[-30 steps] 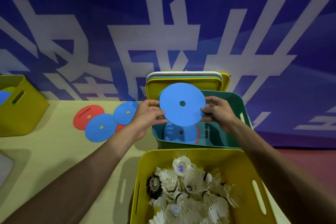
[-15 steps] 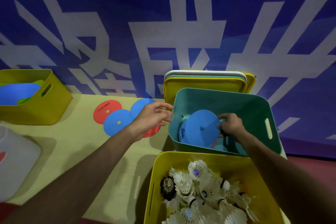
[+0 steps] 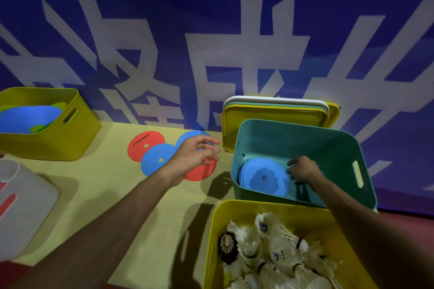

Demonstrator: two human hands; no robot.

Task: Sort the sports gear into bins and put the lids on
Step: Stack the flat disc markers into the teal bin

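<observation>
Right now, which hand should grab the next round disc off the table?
Probably the left hand: it hovers open, just above the loose discs on the table. The right hand is down inside the teal bin, busy at the blue disc there.

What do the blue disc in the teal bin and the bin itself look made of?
The blue disc in the teal bin: probably thin rubber or soft plastic, matte; it lies sheet-flat, evenly coloured, without glare. The teal bin: likely moulded plastic, smooth satin finish; rounded corners, one-piece walls, a cut-out handle slot. Look alone cannot confirm either.
</observation>
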